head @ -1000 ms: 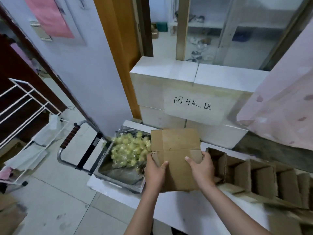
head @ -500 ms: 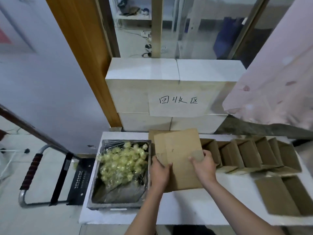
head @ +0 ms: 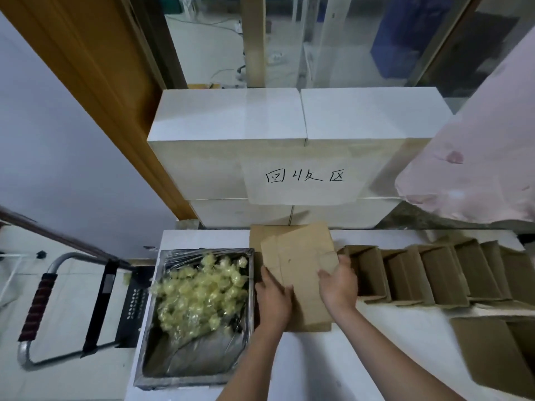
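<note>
Flat brown cardboard blank [head: 298, 273] on white worktop [head: 376, 357], rectangular metal tray [head: 185, 382] just left; open brown cardboard boxes [head: 434, 279] right, stacked white cartons [head: 231, 157] behind

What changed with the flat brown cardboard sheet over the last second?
The left hand and right hand keep hold of the flat brown cardboard sheet, now twisted slightly askew over the cardboard beneath. The metal tray of yellow wrapped pieces and the row of open brown cardboard boxes stayed put.

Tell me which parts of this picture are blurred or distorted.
Head view: the sign is sharp; the flat cardboard in the left hand and right hand is slightly soft; the yellow wrapped pieces and far-right boxes are smeared; the wide lens slants the door frame.
</note>
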A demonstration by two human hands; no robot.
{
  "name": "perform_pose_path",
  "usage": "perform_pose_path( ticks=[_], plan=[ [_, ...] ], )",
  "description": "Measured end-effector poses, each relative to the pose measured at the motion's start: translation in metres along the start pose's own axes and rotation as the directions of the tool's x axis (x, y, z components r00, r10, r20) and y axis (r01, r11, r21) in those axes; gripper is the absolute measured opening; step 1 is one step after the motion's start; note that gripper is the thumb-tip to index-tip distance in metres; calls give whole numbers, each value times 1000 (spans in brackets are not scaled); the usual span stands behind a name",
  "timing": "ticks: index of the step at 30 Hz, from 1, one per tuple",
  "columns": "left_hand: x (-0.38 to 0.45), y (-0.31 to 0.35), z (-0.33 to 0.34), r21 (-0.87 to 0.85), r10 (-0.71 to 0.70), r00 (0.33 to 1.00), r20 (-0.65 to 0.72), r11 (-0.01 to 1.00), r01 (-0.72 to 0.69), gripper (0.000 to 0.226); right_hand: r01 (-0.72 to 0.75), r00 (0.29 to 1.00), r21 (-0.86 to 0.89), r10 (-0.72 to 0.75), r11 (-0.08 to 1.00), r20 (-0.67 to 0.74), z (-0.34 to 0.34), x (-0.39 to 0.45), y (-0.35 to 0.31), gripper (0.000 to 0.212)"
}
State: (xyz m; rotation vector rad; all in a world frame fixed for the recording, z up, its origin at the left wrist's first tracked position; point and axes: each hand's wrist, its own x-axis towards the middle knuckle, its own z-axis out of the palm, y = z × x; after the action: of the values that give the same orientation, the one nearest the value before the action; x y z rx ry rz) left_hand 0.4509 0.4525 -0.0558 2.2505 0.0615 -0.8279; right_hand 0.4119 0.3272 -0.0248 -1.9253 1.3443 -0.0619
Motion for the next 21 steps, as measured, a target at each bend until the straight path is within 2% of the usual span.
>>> perform_pose_path(
  ticks=[4, 9, 15, 21],
  plan=[
    [19, -1, 21, 273, 48, 999, 14, 961, -50, 72, -23, 999, -71, 26, 997, 47, 25, 22, -2, 45],
    [41, -18, 39, 447, 147, 986, 73, 879, -164, 64, -166, 983, -34, 168, 986, 70, 54, 42, 2, 51],
    [66, -37, 52, 518, 191, 977, 96, 829, -213, 68, -245, 964, -42, 248, 969, 95, 85, 63, 13, 64],
    [81, -40, 52, 574, 182, 978, 104, 792, -208, 67, -189, 978, -131, 198, 973, 61, 102, 81, 17, 55]
  ],
)
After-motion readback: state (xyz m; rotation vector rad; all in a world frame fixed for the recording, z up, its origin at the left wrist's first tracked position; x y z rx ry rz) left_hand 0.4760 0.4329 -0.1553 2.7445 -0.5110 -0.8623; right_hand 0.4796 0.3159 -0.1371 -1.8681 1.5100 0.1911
